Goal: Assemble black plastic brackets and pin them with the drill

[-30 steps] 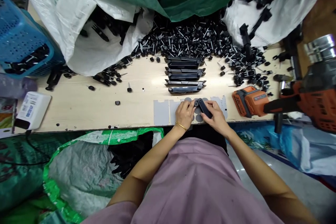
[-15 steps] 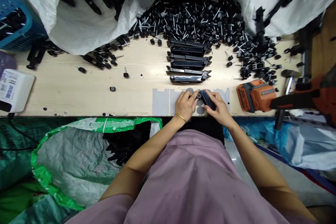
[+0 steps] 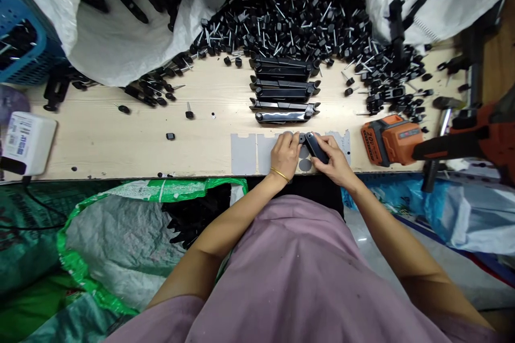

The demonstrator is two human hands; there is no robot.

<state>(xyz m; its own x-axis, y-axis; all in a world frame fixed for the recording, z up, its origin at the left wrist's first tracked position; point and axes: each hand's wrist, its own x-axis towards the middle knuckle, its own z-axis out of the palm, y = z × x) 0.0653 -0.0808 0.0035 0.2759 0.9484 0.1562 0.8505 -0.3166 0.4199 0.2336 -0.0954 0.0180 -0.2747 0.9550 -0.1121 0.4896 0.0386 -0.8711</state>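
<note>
In the head view, the right hand (image 3: 335, 161) grasps a black bar (image 3: 317, 148), which is slanted near the front edge of the surface (image 3: 120, 158). The left hand (image 3: 285, 155) is just beside, its fingers at a small black part (image 3: 302, 138); whether they grip it, I cannot tell. Behind both hands lie several long black pieces (image 3: 281, 95) in a row.

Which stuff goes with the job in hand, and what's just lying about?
Likely part of it:
- dark bar, held by the right hand
- round piece, at the left hand
- grey patches, by the hands
- row of bars, beyond
- pins, heaped behind

Apparently just lying about:
- orange drill
- hammer
- white box
</note>
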